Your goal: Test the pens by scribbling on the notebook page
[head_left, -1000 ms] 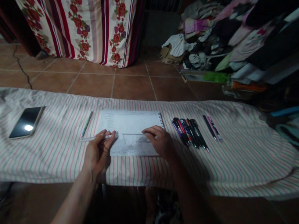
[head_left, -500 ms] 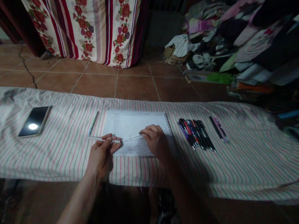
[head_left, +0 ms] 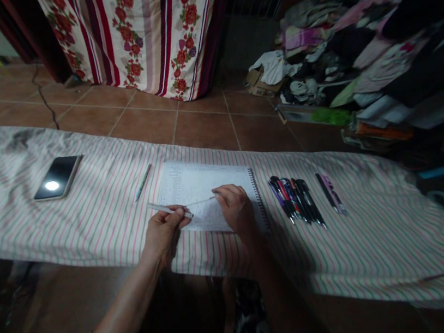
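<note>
At centre frame, our left hand [head_left: 166, 228] closes on a whitish pen barrel [head_left: 158, 207]. Our right hand [head_left: 235, 207] pinches a thin, refill-like rod [head_left: 202, 200] over the spiral notebook [head_left: 202, 178].

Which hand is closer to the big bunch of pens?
The right hand: it is over the notebook, left of the pens. The left hand is farther left, by the notebook's lower left corner, holding a pale tube.
</note>
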